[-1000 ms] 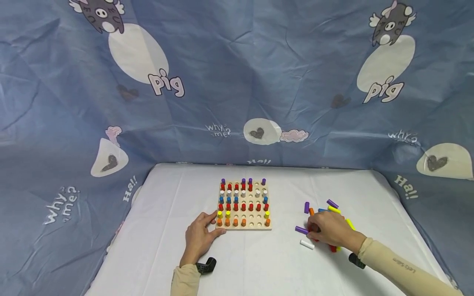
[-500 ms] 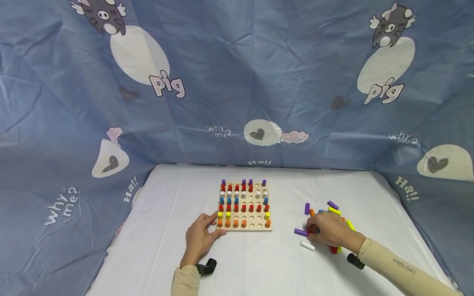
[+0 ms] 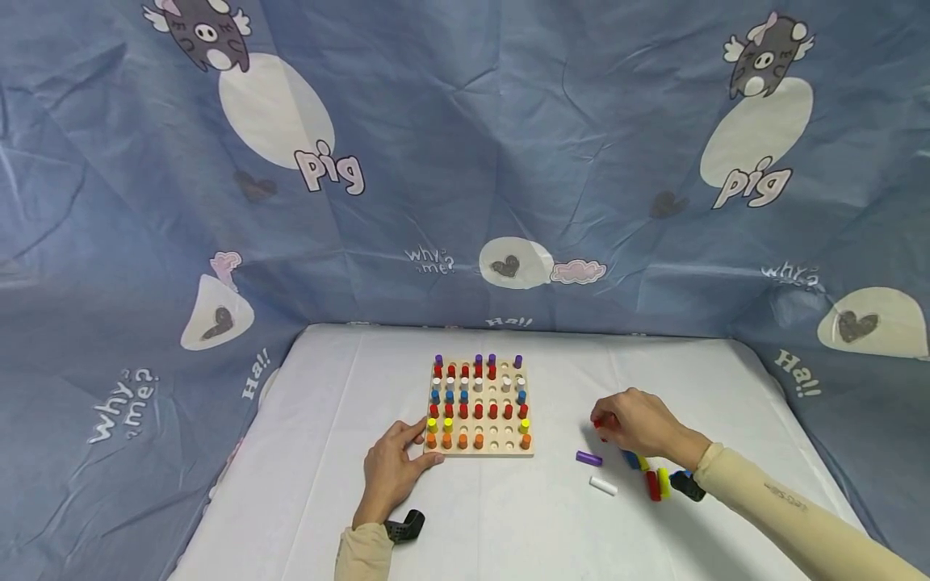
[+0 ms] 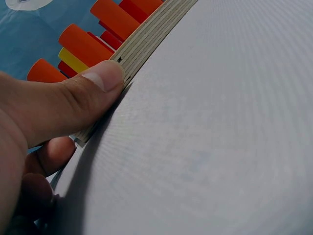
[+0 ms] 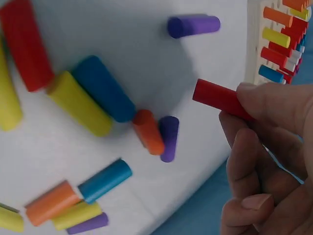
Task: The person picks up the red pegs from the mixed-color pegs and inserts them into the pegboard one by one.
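A wooden pegboard (image 3: 501, 453) with rows of coloured pegs lies on the white table in the head view. My left hand (image 3: 392, 464) holds its near left corner. The thumb presses on the layered front edge (image 4: 151, 41) in the left wrist view, and a finger is at the left side. To the right of the board, my right hand (image 3: 639, 424) pinches a red peg (image 5: 217, 98) between thumb and fingers, raised over the loose pegs. One end of the red peg sticks out free in the right wrist view.
Loose pegs lie under and around the right hand, among them a blue peg (image 5: 103, 88), a yellow peg (image 5: 80, 104) and an orange peg (image 5: 148, 131). A purple peg (image 3: 589, 458) and a white peg (image 3: 603, 486) lie nearer the board. Blue printed cloth (image 3: 465, 161) surrounds the table.
My right hand has picked up the red peg from the pile and moved up and slightly left with it. The left hand stays on the pegboard's corner.
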Motion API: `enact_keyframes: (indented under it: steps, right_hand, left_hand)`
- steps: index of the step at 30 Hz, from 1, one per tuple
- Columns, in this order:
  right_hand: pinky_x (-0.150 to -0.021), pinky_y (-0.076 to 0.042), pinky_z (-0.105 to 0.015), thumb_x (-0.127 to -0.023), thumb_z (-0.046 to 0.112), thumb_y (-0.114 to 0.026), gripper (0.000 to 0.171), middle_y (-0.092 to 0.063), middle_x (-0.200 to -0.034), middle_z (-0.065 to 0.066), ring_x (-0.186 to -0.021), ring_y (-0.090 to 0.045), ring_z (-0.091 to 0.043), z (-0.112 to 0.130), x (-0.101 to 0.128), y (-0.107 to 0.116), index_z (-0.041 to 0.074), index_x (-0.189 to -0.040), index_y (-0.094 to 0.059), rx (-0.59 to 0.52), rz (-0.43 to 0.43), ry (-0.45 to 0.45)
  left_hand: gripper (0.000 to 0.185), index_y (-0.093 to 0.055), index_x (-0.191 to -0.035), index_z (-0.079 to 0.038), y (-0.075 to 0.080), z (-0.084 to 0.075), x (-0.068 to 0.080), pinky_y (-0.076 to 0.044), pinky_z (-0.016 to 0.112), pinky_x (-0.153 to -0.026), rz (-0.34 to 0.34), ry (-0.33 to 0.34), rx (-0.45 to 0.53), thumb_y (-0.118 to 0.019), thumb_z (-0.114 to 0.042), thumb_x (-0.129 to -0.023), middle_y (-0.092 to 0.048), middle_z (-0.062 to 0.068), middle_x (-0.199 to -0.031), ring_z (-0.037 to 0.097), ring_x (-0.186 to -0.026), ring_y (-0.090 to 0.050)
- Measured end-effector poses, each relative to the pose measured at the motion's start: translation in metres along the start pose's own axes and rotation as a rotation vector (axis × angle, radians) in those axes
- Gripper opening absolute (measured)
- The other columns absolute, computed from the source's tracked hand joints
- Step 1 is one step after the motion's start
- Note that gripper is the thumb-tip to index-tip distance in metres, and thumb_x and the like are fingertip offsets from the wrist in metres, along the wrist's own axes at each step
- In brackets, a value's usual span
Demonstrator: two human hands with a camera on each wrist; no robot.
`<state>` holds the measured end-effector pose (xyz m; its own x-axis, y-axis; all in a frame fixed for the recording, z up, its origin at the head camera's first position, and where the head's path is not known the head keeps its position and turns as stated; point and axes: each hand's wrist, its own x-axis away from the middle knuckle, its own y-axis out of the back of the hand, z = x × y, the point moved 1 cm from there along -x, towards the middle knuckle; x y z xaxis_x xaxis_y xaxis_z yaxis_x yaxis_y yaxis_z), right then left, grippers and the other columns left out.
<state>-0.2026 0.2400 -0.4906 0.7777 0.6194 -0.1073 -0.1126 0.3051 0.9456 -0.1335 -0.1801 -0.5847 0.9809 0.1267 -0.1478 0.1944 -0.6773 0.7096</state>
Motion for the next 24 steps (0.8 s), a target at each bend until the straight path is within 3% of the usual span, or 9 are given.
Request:
enact_keyframes:
  steps: [6, 14, 19, 24]
  right_hand:
    - [-0.056, -0.045, -0.022, -0.083, 0.011, -0.089, 0.015, -0.073, -0.08, 0.015, -0.067, -0.057, 0.003, 0.004, -0.018, 0.005, 0.017, -0.093, -0.079, 0.035, -0.031, -0.002]
    - [-0.059, -0.048, -0.026, -0.084, 0.022, -0.091, 0.016, -0.074, -0.083, 0.011, -0.071, -0.063, -0.006, 0.01, -0.048, 0.004, 0.02, -0.094, -0.079, 0.127, -0.151, -0.005]
    - [-0.059, -0.051, -0.029, -0.086, 0.018, -0.089, 0.015, -0.077, -0.084, 0.008, -0.075, -0.071, -0.014, 0.011, -0.066, 0.001, 0.015, -0.099, -0.081, 0.124, -0.192, 0.028]
    - [-0.058, -0.051, -0.028, -0.088, 0.014, -0.086, 0.015, -0.081, -0.09, 0.004, -0.074, -0.071, -0.013, 0.018, -0.085, 0.0, 0.012, -0.102, -0.083, 0.117, -0.204, 0.058]
  left_hand:
    - [0.072, -0.073, -0.138, -0.02, -0.001, -0.001, -0.001, -0.032, 0.026, -0.062, 0.003, -0.002, 0.001, -0.098, -0.035, -0.072, -0.061, -0.011, -0.091, 0.006, -0.062, -0.04]
    - [0.073, -0.072, -0.139, -0.019, -0.001, 0.001, -0.002, -0.032, 0.026, -0.062, 0.004, -0.003, -0.008, -0.098, -0.036, -0.072, -0.06, -0.011, -0.09, 0.006, -0.062, -0.039]
    - [0.074, -0.073, -0.139, -0.02, -0.001, 0.002, -0.001, -0.033, 0.026, -0.062, 0.0, 0.001, 0.0, -0.098, -0.036, -0.071, -0.06, -0.012, -0.09, 0.006, -0.062, -0.04]
    - [0.073, -0.073, -0.138, -0.019, -0.001, 0.002, 0.0, -0.032, 0.026, -0.061, -0.008, -0.006, -0.004, -0.098, -0.035, -0.071, -0.06, -0.011, -0.09, 0.006, -0.061, -0.04]
